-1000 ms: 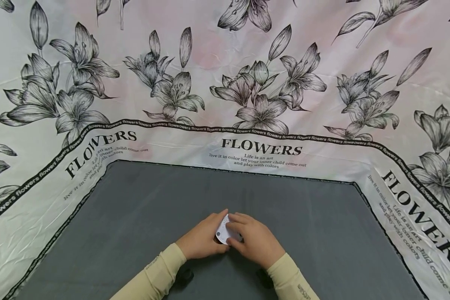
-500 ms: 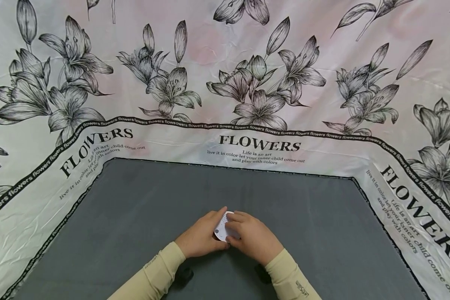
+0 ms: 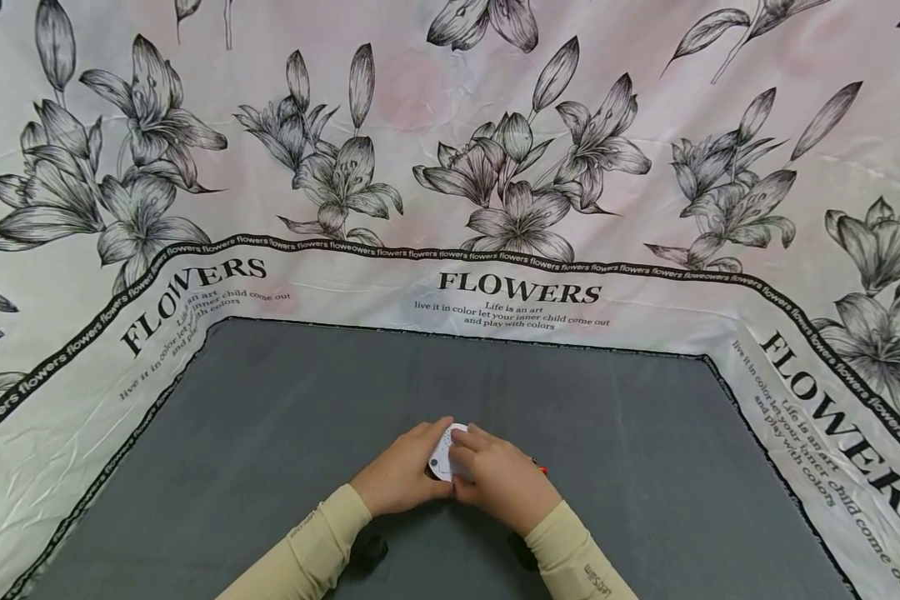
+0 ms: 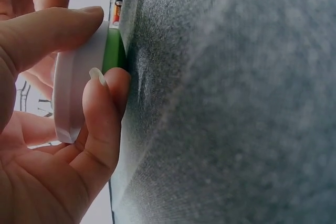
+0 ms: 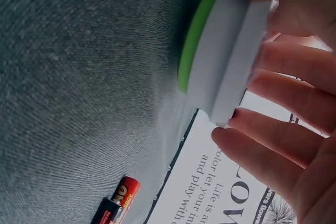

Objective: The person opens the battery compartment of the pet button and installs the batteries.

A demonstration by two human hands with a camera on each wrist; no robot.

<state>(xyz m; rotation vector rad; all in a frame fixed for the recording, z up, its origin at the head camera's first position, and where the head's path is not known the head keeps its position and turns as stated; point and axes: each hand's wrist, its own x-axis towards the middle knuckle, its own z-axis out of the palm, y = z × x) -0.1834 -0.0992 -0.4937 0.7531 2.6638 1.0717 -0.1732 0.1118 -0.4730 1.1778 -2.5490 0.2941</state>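
Note:
Both hands hold a small white rounded device with a green underside, low over the grey cloth. Tiny dots and a dark round spot mark its upper face. My left hand grips its left side, thumb and fingers around the edge. From the right, my right hand pinches it, fingers across the top face and thumb at the near edge, covering much of it. In the right wrist view the white body and its green rim show from the side.
Red-and-black batteries lie on the grey cloth, just right of my right hand in the head view. A white border printed with flowers and lettering surrounds the grey area. A dark object sits under the left wrist.
The right hand has shifted slightly, its fingers drawing further in over the device. Red of a battery now shows beside it. The left hand stays about the same.

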